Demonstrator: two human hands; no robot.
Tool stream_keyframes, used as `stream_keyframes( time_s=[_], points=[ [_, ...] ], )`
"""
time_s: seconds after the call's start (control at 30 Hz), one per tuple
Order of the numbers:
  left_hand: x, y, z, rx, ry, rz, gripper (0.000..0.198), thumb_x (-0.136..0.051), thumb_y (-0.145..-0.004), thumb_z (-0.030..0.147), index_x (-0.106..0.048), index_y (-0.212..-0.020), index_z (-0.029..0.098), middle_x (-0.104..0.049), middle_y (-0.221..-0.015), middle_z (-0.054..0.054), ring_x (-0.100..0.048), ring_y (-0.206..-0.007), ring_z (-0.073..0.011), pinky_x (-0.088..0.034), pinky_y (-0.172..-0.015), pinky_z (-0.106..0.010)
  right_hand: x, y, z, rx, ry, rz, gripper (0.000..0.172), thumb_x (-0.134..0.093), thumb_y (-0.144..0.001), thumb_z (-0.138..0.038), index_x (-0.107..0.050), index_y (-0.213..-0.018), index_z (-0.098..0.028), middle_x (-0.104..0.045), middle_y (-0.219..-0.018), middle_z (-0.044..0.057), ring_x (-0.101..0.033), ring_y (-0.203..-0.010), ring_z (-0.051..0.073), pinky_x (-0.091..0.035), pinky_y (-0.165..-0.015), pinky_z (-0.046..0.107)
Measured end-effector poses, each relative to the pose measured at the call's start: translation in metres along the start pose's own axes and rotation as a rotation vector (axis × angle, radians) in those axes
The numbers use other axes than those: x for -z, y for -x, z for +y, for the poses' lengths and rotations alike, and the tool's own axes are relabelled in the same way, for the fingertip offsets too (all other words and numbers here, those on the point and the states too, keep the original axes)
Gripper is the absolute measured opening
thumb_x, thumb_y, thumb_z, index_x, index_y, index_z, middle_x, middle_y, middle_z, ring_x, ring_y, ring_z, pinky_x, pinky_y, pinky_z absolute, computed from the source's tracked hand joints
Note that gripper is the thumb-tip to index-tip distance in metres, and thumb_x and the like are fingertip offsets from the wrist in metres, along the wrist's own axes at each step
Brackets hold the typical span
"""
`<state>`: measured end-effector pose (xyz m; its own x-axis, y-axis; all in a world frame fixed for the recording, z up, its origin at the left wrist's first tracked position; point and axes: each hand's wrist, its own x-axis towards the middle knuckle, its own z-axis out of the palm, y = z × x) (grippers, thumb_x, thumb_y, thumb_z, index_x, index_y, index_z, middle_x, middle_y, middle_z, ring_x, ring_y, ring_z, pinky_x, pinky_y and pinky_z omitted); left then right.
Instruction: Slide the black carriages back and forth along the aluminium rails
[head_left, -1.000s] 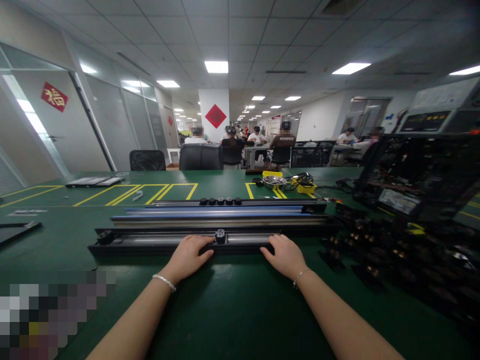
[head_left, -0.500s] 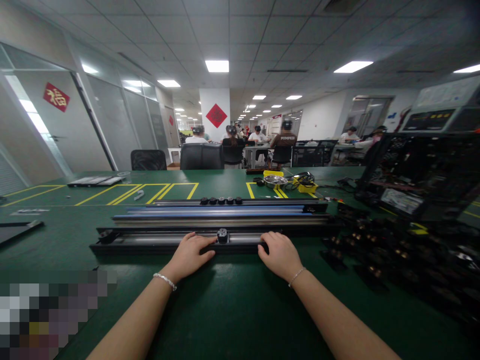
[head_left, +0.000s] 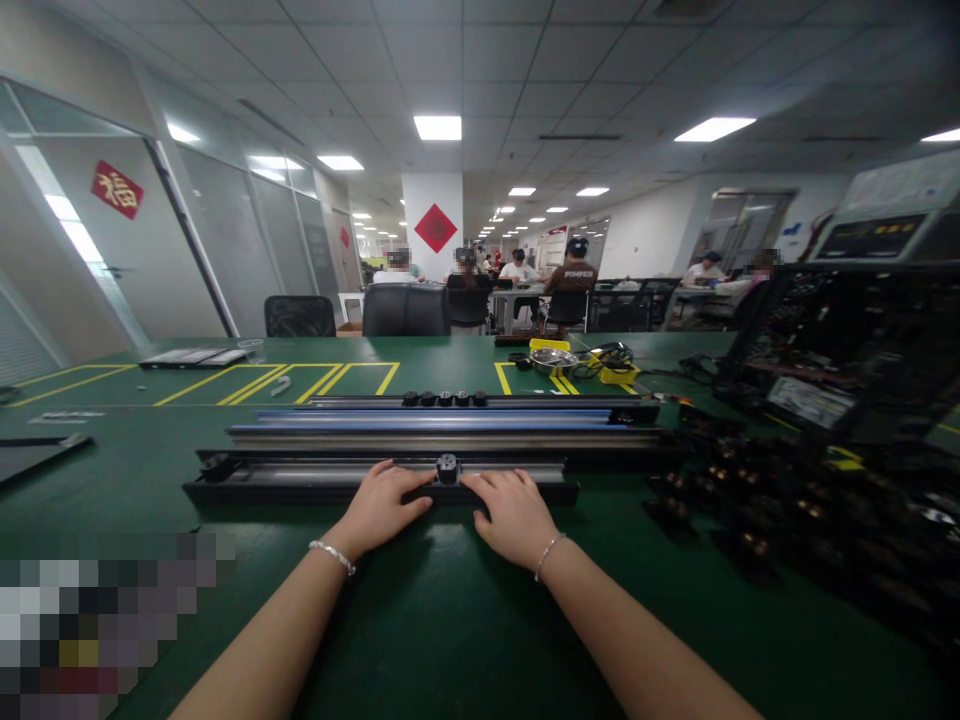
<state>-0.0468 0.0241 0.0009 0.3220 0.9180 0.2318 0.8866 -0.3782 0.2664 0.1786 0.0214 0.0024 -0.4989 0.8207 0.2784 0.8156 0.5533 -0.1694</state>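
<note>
A long black rail [head_left: 300, 487] with a silver inner face lies crosswise in front of me on the green table. A small round black part [head_left: 448, 468] sits in its channel near the middle. My left hand [head_left: 384, 510] rests on the rail's near edge, thumb and fingers apart, its index fingertip close to the left side of the round part. From the other side, my right hand [head_left: 514, 512] reaches the rail with spread fingers, a fingertip beside the round part. Both hands look open; whether they press on the part I cannot tell. A dark piece [head_left: 217, 468] sits at the rail's left end.
Behind the rail lie blue and silver strips [head_left: 442, 419] and a bar with several black knobs [head_left: 444, 398]. Many dark parts [head_left: 757, 490] are heaped at right, before an open black casing [head_left: 825, 350]. A metal bowl [head_left: 553, 360] stands farther back. Several people sit beyond.
My right hand has slid left along the rail, from its right portion to beside the round part. My left hand stays in place. The view has shifted slightly.
</note>
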Motion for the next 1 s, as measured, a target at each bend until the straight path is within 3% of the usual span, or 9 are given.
stream_keyframes(
  time_s=[0.33, 0.63, 1.0],
  points=[
    [-0.002, 0.0, 0.0032, 0.021, -0.031, 0.035, 0.043, -0.049, -0.077, 0.043, -0.051, -0.118, 0.028, -0.059, -0.119, 0.0, -0.051, -0.109, -0.0179, -0.017, -0.105, -0.043, -0.0021, -0.0019, -0.0064, -0.029, 0.078, 0.006, 0.049, -0.046, -0.077, -0.028, -0.041, -0.124, -0.039, -0.057, -0.107, 0.002, -0.047, -0.1, 0.021, -0.021, -0.09, 0.039],
    [-0.0026, 0.0002, 0.0025, -0.01, -0.058, 0.001, 0.042, -0.05, -0.077, 0.042, -0.05, -0.119, 0.038, -0.063, -0.111, 0.002, -0.053, -0.105, -0.0187, -0.012, -0.105, -0.049, -0.0037, -0.0037, -0.0022, -0.014, 0.106, 0.041, 0.042, -0.043, -0.078, -0.025, -0.046, -0.119, -0.031, -0.061, -0.098, 0.003, -0.05, -0.095, 0.018, -0.025, -0.086, 0.033],
    [-0.002, 0.0009, 0.0034, -0.02, -0.069, 0.01, 0.04, -0.05, -0.078, 0.042, -0.051, -0.118, 0.037, -0.063, -0.109, 0.001, -0.053, -0.103, -0.0177, -0.017, -0.103, -0.046, -0.002, -0.0027, -0.0007, -0.013, 0.138, 0.042, 0.038, -0.042, -0.08, -0.024, -0.048, -0.117, -0.03, -0.061, -0.095, 0.004, -0.05, -0.092, 0.018, -0.029, -0.082, 0.032]
  ],
)
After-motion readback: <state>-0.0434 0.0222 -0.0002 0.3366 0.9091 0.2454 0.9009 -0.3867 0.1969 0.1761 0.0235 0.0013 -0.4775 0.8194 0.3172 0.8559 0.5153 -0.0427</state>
